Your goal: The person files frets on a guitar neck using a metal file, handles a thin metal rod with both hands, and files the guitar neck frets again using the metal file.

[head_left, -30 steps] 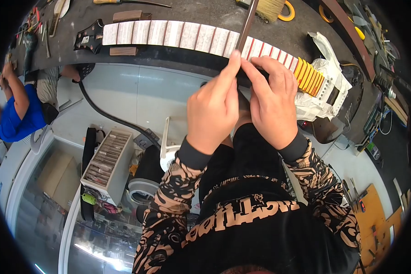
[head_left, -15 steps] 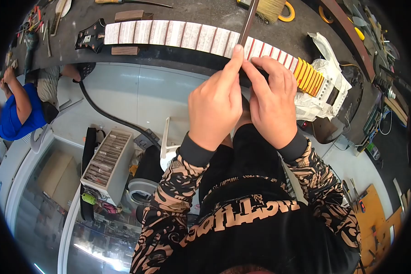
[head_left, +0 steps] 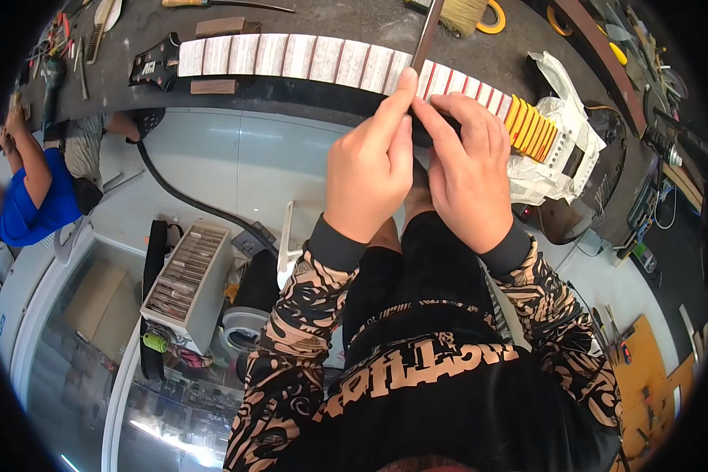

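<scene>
Rod (head_left: 426, 35): lies straight ahead of the fingers, across the neck (head_left: 318, 57), its near end hidden under the left hand (head_left: 367, 185).
Rod's axis: runs outward, far end leaning right, roughly square to the neck.
Neck's axis: left to right, headstock (head_left: 153, 63) at left, yellow strips (head_left: 532, 130) at right.
Nearer hand: left, already on the rod.
Left fingers: closed round the rod, index stretched along it.
Right hand (head_left: 473, 177): fingers bent at the neck's near edge, just beside the rod; whether they grip anything cannot be told.
Change: left index tip sits farther outward over the neck than a second ago; right hand nearly unmoved.
</scene>
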Demonstrator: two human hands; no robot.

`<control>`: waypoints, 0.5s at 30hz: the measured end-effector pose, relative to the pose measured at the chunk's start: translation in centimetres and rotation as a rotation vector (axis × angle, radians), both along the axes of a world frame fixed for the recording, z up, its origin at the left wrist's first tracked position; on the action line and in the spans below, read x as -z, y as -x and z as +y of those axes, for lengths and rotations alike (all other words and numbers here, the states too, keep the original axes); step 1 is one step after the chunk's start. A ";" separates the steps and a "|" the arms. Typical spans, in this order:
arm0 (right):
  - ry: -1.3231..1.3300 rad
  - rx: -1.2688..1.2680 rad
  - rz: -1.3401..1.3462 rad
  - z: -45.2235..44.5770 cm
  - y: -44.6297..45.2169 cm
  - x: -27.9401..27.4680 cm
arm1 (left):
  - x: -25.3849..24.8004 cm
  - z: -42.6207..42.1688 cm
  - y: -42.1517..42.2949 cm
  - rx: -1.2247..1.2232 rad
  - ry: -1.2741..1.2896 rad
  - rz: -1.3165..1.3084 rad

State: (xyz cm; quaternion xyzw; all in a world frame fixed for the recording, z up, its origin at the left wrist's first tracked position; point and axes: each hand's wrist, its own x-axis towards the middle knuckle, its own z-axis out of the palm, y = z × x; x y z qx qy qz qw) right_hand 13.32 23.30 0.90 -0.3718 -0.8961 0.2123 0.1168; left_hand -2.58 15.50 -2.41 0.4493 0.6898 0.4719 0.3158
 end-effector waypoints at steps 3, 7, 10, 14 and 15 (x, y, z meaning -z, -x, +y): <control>0.001 -0.009 -0.012 0.0 -0.1 -0.1 | 0.0 -4.8 -0.7 0.000 -0.035 -0.058; 0.008 -0.011 -0.006 0.2 0.0 -0.2 | -0.8 -17.4 -1.7 0.030 0.264 -0.132; -0.004 -0.018 -0.001 0.2 -0.2 0.0 | -0.7 -13.1 -1.3 0.013 0.126 -0.087; -0.007 -0.014 -0.005 0.1 -0.2 0.0 | 0.0 -0.5 -0.4 -0.029 -0.036 -0.102; -0.013 -0.015 -0.011 0.1 -0.3 0.0 | -0.2 0.1 -0.3 -0.029 -0.012 -0.111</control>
